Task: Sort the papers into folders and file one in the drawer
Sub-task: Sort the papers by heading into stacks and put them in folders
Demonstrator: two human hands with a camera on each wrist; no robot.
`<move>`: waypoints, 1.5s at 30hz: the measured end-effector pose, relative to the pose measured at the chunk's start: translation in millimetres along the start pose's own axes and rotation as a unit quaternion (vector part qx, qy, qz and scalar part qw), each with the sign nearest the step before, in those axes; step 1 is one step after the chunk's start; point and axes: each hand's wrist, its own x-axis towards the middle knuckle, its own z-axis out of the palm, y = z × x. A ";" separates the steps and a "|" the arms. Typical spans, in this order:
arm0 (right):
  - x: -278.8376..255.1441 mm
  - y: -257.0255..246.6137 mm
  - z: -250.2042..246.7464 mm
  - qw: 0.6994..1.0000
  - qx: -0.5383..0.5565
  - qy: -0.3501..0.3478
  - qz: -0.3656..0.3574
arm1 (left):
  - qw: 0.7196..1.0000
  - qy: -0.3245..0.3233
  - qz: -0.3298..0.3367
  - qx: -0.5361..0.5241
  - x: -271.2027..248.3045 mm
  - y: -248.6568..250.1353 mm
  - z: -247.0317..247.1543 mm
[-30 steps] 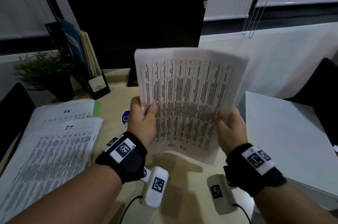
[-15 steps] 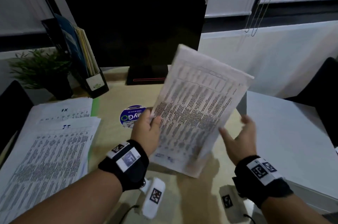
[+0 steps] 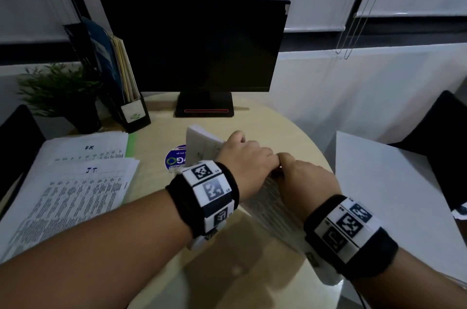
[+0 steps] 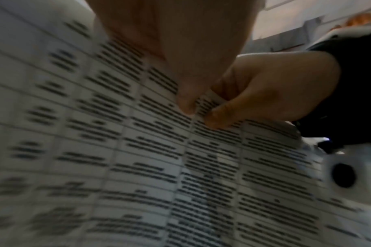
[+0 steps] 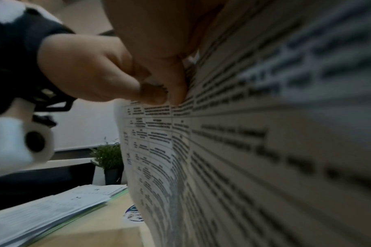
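Note:
A stack of printed table sheets (image 3: pixel 267 207) stands on its long edge, low over the round wooden table (image 3: pixel 156 182). My left hand (image 3: pixel 242 154) grips the stack's top edge. Right beside it my right hand (image 3: pixel 303 177) pinches the same edge, knuckles almost touching. In the left wrist view the sheets (image 4: pixel 138 158) fill the frame and the right hand (image 4: pixel 264 91) pinches a corner of paper. In the right wrist view the sheets (image 5: pixel 264 150) bulge beside my fingers (image 5: pixel 171 80). On the left lie two sorted piles, one marked JT (image 3: pixel 75 195), one marked HK (image 3: pixel 88 149) on a green folder (image 3: pixel 132 143).
A dark monitor (image 3: pixel 194 43) stands at the back of the table, with a file holder (image 3: pixel 121 81) full of folders and a potted plant (image 3: pixel 58 89) to its left. A round sticker (image 3: pixel 173 161) is on the tabletop. A white flat surface (image 3: pixel 391 195) adjoins on the right.
The stack came down from in front of the monitor to low over the table. My right hand, which had let go, now holds the top edge beside the left hand.

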 end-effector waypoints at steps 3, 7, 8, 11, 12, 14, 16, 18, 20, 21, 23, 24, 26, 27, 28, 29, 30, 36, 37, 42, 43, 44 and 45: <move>2.5 6.8 5.3 1.000 0.013 -0.022 0.011 | 0.997 0.014 -0.054 -0.055 -8.9 -16.4 12.1; 1.4 29.9 -1.0 0.999 0.035 -0.016 0.006 | 0.985 0.045 -0.164 -0.041 -23.9 -64.1 14.2; 1.4 35.1 -3.2 0.999 0.037 -0.008 0.009 | 0.975 0.061 -0.207 -0.044 -27.9 -77.5 14.5; 5.2 52.9 -2.9 0.993 0.096 0.036 0.057 | 0.927 0.087 -0.340 -0.135 -40.8 -107.5 28.2; 7.5 57.3 -2.4 0.986 0.132 0.064 0.074 | 0.905 0.080 -0.365 -0.206 -43.5 -111.2 32.2; 10.2 58.7 -2.5 0.958 0.232 0.123 0.111 | 0.849 0.039 -0.383 -0.363 -44.8 -105.7 45.6; 8.3 51.9 -3.8 0.903 0.377 0.150 0.141 | 0.797 0.017 -0.366 -0.481 -43.5 -90.5 62.9; 3.2 39.8 -0.6 0.844 0.495 0.136 0.157 | 0.751 0.056 -0.326 -0.571 -46.8 -73.6 75.9; 0.2 30.8 7.7 0.804 0.556 0.128 0.166 | 0.709 0.086 -0.288 -0.638 -49.7 -61.9 77.3; -0.9 26.7 12.7 0.793 0.568 0.134 0.173 | 0.698 0.102 -0.289 -0.647 -50.7 -58.9 75.3; -0.2 21.4 20.8 0.781 0.574 0.167 0.182 | 0.713 0.164 -0.290 -0.617 -48.0 -58.0 67.9; 0.6 19.4 23.5 0.776 0.575 0.186 0.183 | 0.733 0.192 -0.282 -0.588 -45.2 -56.7 62.6; 2.8 16.7 23.6 0.768 0.573 0.220 0.183 | 0.774 0.243 -0.268 -0.520 -38.4 -51.9 51.6; 4.5 16.3 22.6 0.762 0.576 0.234 0.183 | 0.784 0.269 -0.261 -0.495 -35.4 -48.9 48.2; 6.4 16.7 22.3 0.752 0.583 0.246 0.184 | 0.787 0.294 -0.256 -0.479 -32.9 -45.9 46.8; 8.1 17.8 23.5 0.742 0.591 0.255 0.186 | 0.786 0.312 -0.251 -0.471 -30.9 -42.8 48.0; 9.7 19.6 28.7 0.736 0.595 0.262 0.189 | 0.783 0.318 -0.250 -0.472 -30.0 -39.8 53.7; -1.7 26.4 105.0 0.815 0.509 0.116 0.253 | 0.792 0.111 -0.324 -0.505 -31.4 -18.4 126.8; -5.1 29.2 116.3 0.826 0.489 0.076 0.270 | 0.796 0.084 -0.326 -0.502 -29.7 -16.7 135.7; -10.1 48.0 144.1 0.846 0.425 -0.016 0.322 | 0.781 -0.028 -0.383 -0.493 -3.4 -23.9 149.2; -8.8 52.3 146.4 0.851 0.405 -0.022 0.333 | 0.781 -0.045 -0.388 -0.488 1.5 -25.9 151.9; -6.1 56.4 148.4 0.857 0.383 -0.026 0.344 | 0.778 -0.070 -0.393 -0.484 6.3 -26.8 156.9; -2.7 60.9 150.4 0.862 0.360 -0.035 0.355 | 0.774 -0.095 -0.401 -0.480 10.1 -27.0 163.1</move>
